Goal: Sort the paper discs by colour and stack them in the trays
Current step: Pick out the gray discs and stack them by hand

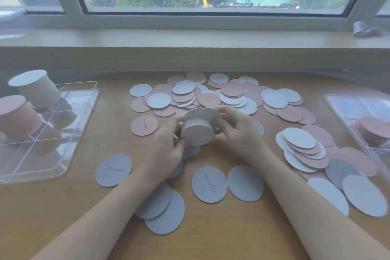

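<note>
Left hand [168, 143]: centre of the frame; fingers curled round the near end of the white stack, thumb on its front face.
Right hand [236, 131]: centre, just right of the left hand; fingers curled round the far and right side of the same stack.
White stack [198, 129]: a thick bundle of white paper discs gripped between both hands, tilted with its flat face toward the camera, raised above the tabletop [263, 234]; its upper discs are fanned slightly out of line.
Loose discs, upper centre [211, 95]: mixed pink and white discs, overlapping in a spread heap behind the hands.
Loose discs, right [306, 152]: overlapping pink and white discs between the right forearm and the right tray.
Loose discs, lower centre [210, 183]: white discs lying flat and mostly single; several carry a short handwritten line.
Single pink disc [144, 125]: flat on the tabletop, just left of the left hand, with writing on it.
Left tray [63, 167]: clear, divided into compartments, at the left edge; holds one white stack [35, 88] at the rear and one pink stack [16, 116] in front of it.
Right tray [346, 112]: clear, at the right edge; holds a low pink stack [373, 131].
Window sill [190, 38]: runs across the upper frame behind the tabletop.
</note>
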Tool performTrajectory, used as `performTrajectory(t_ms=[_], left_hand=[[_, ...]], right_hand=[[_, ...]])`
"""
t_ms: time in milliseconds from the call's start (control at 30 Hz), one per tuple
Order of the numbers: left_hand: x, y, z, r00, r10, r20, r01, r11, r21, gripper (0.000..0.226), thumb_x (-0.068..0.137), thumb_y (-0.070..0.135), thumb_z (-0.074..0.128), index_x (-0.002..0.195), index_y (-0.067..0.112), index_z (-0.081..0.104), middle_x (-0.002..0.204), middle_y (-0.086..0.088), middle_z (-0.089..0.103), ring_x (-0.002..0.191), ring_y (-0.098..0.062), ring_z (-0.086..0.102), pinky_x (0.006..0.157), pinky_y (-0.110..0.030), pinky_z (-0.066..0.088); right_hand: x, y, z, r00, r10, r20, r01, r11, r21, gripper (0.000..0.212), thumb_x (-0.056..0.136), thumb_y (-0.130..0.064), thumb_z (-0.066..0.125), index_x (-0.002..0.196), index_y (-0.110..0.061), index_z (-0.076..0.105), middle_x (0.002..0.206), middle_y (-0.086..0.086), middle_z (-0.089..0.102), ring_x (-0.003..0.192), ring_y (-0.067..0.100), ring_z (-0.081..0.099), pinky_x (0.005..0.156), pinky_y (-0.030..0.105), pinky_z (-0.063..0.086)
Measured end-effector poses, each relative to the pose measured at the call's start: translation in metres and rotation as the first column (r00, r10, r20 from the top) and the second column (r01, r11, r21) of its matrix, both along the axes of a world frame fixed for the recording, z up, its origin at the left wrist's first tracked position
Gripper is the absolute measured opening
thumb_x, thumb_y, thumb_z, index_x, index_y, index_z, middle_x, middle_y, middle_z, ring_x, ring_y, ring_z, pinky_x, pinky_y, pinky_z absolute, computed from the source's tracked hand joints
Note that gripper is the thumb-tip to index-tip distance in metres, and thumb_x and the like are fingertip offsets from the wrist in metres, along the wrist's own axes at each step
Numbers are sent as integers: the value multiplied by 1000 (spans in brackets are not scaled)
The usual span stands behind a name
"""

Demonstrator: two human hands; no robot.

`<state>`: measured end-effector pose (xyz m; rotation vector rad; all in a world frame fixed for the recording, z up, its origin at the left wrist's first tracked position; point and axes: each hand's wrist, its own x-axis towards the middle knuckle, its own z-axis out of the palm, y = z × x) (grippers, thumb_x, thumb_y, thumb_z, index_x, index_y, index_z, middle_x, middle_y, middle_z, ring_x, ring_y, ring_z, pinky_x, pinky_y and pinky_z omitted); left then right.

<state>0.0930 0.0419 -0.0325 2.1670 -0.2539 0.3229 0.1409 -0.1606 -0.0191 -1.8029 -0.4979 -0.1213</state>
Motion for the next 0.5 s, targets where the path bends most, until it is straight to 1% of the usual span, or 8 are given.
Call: performTrajectory(t_ms=[100, 167, 233, 333, 400, 433, 467, 500], left_hand=[[-1, -1, 2, 1000, 9, -2, -9, 1000, -5, 39, 94, 12, 66, 116, 40, 51, 106, 11, 68, 91, -6, 57, 74, -7, 38], [-1, -1, 2, 1000, 20, -1, -20, 1000, 2, 31, 93, 12, 66, 115, 33, 56, 100, 8, 67, 88, -5, 56, 73, -8, 39], [0, 0, 1, 999, 31, -4, -31, 999, 26, 27, 93, 14, 67, 116, 26, 59, 96, 6, 64, 86, -4, 55, 72, -8, 39], [1, 1, 0, 1000, 8, -1, -7, 999, 48, 33, 94, 16, 67, 121, 29, 56, 103, 4, 65, 93, -5, 56, 77, -7, 38], [1, 1, -1, 1000, -7, 6, 7, 998, 55, 41, 94, 15, 66, 130, 31, 53, 112, 5, 65, 100, -9, 55, 83, -7, 37], [1, 1, -2, 1000, -6, 12, 5, 998, 59, 43, 94, 16, 66, 133, 30, 52, 114, 4, 65, 102, -11, 55, 84, -7, 37], [2, 1, -2, 1000, -4, 16, 3, 998, 65, 45, 94, 20, 64, 136, 29, 52, 114, 3, 65, 103, -13, 55, 86, -10, 38], [2, 1, -3, 1000, -3, 19, 2, 997, 74, 48, 92, 24, 62, 139, 28, 51, 114, 3, 64, 103, -14, 55, 87, -14, 40]], right_hand=[[-2, 1, 2, 994, -52, 93, 64, 989, -134, 24, 101, -12, 55, 118, -16, 70, 103, -1, 73, 98, 5, 62, 78, 11, 44], [-2, -1, 2, 996, -45, 75, 59, 978, -200, 28, 103, -19, 52, 126, -19, 67, 112, -4, 71, 103, -4, 57, 83, 6, 39], [-1, -2, -1, 1000, -13, 25, 20, 947, -321, 36, 104, -33, 48, 137, -26, 59, 124, -11, 65, 113, -9, 52, 92, 7, 36], [0, -1, -5, 999, 40, -17, -44, 904, -426, 50, 102, -47, 41, 147, -27, 46, 140, -12, 56, 128, -2, 47, 107, 18, 34], [-1, 0, -2, 999, 42, -26, -49, 906, -421, 52, 102, -48, 40, 151, -28, 39, 136, -13, 57, 125, 3, 50, 105, 22, 36], [-2, 0, 0, 999, 43, -28, -51, 908, -417, 54, 101, -48, 40, 152, -29, 36, 132, -14, 57, 123, 4, 50, 102, 21, 36], [-4, 0, 1, 998, 53, -20, -56, 906, -419, 55, 101, -48, 40, 153, -30, 34, 132, -14, 56, 123, 2, 48, 101, 16, 34], [-5, 1, 3, 997, 71, -1, -65, 898, -435, 56, 100, -48, 39, 153, -30, 33, 139, -14, 52, 127, -1, 43, 102, 11, 29]])
